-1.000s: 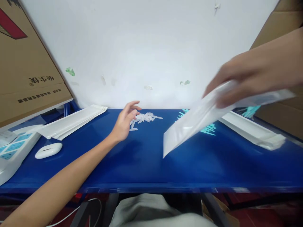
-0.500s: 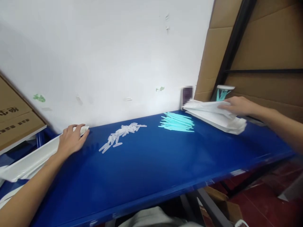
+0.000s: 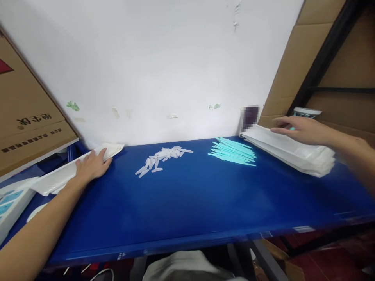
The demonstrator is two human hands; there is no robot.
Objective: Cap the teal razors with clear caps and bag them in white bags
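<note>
My left hand (image 3: 95, 164) rests with spread fingers on a stack of flat white bags or sleeves (image 3: 63, 175) at the table's left. Over another stack of white bags (image 3: 293, 154) on the right, my right hand (image 3: 306, 128) hovers, its fingers stretched out and apart, with nothing seen in them. Between the hands, a loose pile of small whitish translucent strips (image 3: 164, 156) lies toward the left. A pile of turquoise slim sticks (image 3: 233, 151) lies right of it, close to the right-hand stack.
The blue table (image 3: 175, 210) backs onto a white wall (image 3: 161, 70). Behind my right hand stands a lidded tub (image 3: 307, 112). At left are a cardboard box (image 3: 32, 113) and a white tray with blue items (image 3: 14, 205). A pixelated dark patch (image 3: 250, 116) is by the wall.
My right hand has let go of the lifted top bag, which now lies down on the stack. The view has turned left; my left hand stays on its bags.
</note>
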